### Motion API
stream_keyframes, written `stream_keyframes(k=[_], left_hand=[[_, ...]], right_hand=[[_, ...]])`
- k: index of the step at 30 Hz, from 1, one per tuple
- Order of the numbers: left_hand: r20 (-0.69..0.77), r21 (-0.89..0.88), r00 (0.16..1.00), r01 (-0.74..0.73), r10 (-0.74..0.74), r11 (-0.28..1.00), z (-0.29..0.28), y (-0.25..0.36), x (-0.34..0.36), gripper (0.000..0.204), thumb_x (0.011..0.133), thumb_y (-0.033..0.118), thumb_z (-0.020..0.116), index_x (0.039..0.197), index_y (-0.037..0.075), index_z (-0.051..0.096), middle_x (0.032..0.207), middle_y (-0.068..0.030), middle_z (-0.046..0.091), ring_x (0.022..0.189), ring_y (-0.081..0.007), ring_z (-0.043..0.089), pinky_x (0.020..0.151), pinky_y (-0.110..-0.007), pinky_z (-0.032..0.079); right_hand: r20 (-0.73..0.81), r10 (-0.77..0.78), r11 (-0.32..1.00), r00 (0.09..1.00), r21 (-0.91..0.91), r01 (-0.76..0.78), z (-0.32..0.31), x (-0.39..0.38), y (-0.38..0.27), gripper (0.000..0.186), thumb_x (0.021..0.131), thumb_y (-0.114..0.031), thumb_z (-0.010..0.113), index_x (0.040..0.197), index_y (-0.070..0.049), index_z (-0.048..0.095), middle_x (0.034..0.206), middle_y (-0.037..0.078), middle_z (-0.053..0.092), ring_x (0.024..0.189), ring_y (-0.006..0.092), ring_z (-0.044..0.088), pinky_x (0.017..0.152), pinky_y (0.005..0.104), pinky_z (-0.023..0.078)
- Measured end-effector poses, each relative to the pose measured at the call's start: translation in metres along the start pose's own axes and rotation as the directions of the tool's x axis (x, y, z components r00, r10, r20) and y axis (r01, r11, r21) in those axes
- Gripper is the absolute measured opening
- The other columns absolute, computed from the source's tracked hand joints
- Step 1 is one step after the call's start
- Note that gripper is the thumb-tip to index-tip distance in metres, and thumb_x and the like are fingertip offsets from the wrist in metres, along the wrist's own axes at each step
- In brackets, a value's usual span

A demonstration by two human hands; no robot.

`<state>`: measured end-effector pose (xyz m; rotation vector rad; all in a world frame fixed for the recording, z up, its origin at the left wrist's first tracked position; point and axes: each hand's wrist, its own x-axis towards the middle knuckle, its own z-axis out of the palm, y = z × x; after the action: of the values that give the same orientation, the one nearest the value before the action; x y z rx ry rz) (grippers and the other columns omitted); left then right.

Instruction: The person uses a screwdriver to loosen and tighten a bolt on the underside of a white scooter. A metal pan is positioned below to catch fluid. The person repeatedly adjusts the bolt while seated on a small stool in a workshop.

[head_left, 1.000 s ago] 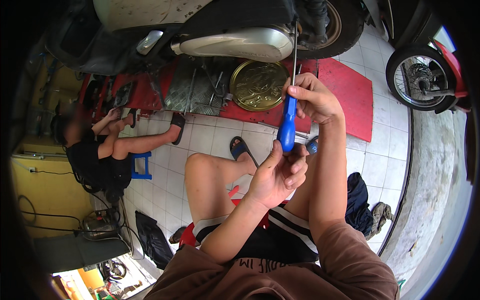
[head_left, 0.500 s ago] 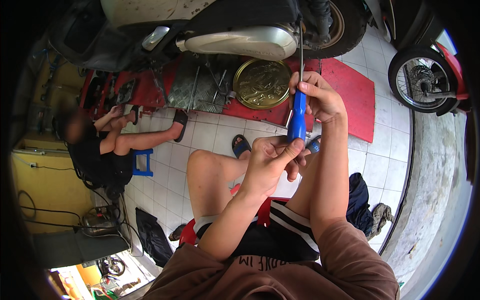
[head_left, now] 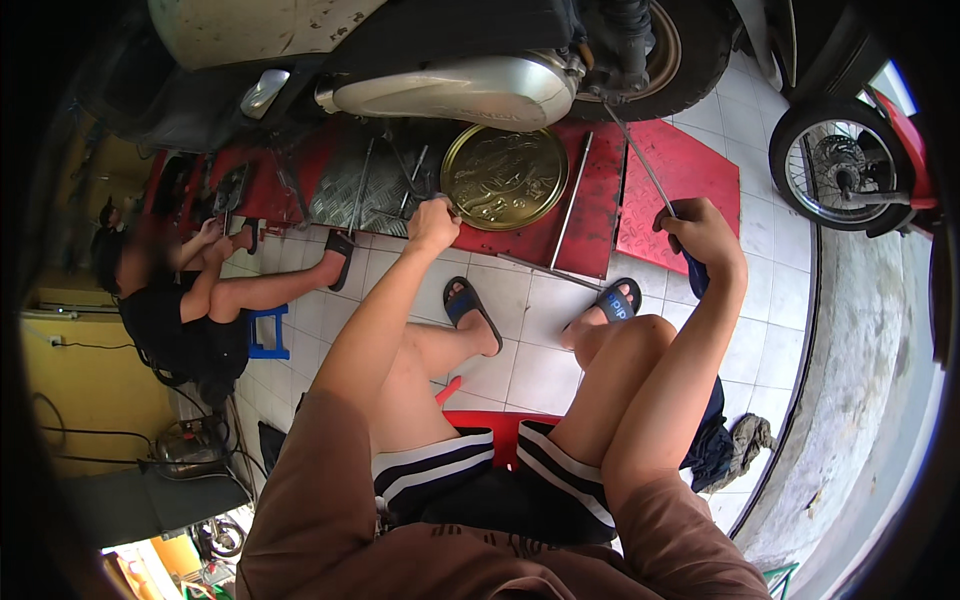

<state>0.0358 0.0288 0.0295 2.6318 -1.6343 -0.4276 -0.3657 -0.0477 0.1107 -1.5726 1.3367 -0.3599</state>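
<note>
My right hand (head_left: pixel 705 238) is closed around a screwdriver (head_left: pixel 641 160). Part of its blue handle shows below the hand, and the long shaft slants up and left to the scooter's rear wheel area. My left hand (head_left: pixel 434 226) has curled fingers at the near end of a dark metal wrench (head_left: pixel 426 186) on the red work platform, beside a round gold tray (head_left: pixel 503 178). The fingertips are partly hidden. Above the platform stands the scooter, with its silver engine cover (head_left: pixel 455 92) facing me.
Several metal tools lie on the platform's tread plate (head_left: pixel 345 185), and a long rod (head_left: pixel 573 190) lies right of the tray. On the left a person (head_left: pixel 180 280) sits by a blue stool (head_left: pixel 268 332). A red motorcycle's wheel (head_left: pixel 838 165) stands at far right.
My left hand has left the screwdriver's handle and moved left to the wrench. My right hand has moved right and down, gripping the screwdriver, which now slants.
</note>
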Motion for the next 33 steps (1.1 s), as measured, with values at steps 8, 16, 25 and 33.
stream_keyframes(k=[8,16,25,33], left_hand=[[-0.037,0.132,0.996,0.089,-0.085,0.987,0.022,0.012,0.029,0.025,0.077,0.023,0.072,0.098,0.009,0.071,0.095,-0.0158,0.069,0.094,-0.0336,0.066,0.08,-0.041,0.054],[-0.05,-0.003,0.992,0.115,-0.115,0.993,0.038,0.0,0.047,0.015,0.075,0.013,0.069,0.089,0.006,0.071,0.094,-0.0185,0.069,0.092,-0.0355,0.066,0.08,-0.043,0.054],[-0.181,-0.41,0.98,-0.005,-0.077,0.912,0.007,-0.006,0.024,0.01,0.075,0.006,0.066,0.08,-0.002,0.062,0.083,-0.0204,0.067,0.083,-0.0372,0.065,0.073,-0.041,0.051],[0.092,-0.959,0.963,0.154,-0.253,0.237,-0.005,0.013,-0.011,0.022,0.089,0.009,0.048,0.078,0.0,0.064,0.083,-0.0087,0.067,0.074,-0.0165,0.06,0.069,-0.031,0.047]], right_hand=[[0.008,0.05,0.994,0.999,-0.097,-0.049,-0.005,0.008,-0.008,0.022,0.077,-0.014,0.058,0.088,0.001,0.07,0.063,0.011,0.061,0.058,0.0181,0.057,0.058,0.0332,0.045],[0.053,0.121,0.977,0.991,-0.181,-0.11,0.009,0.011,-0.025,0.023,0.079,-0.013,0.057,0.095,0.0,0.069,0.063,0.009,0.061,0.059,0.0155,0.057,0.057,0.0318,0.044],[0.106,0.19,0.948,0.976,-0.278,-0.154,0.031,0.008,-0.048,0.021,0.079,-0.007,0.055,0.094,0.001,0.068,0.065,0.008,0.061,0.058,0.0129,0.057,0.057,0.0294,0.043],[0.391,0.269,0.943,0.88,-0.292,-0.158,0.077,0.026,-0.053,0.021,0.088,-0.008,0.045,0.096,0.001,0.063,0.066,0.007,0.06,0.057,0.0147,0.056,0.054,0.0299,0.047]])
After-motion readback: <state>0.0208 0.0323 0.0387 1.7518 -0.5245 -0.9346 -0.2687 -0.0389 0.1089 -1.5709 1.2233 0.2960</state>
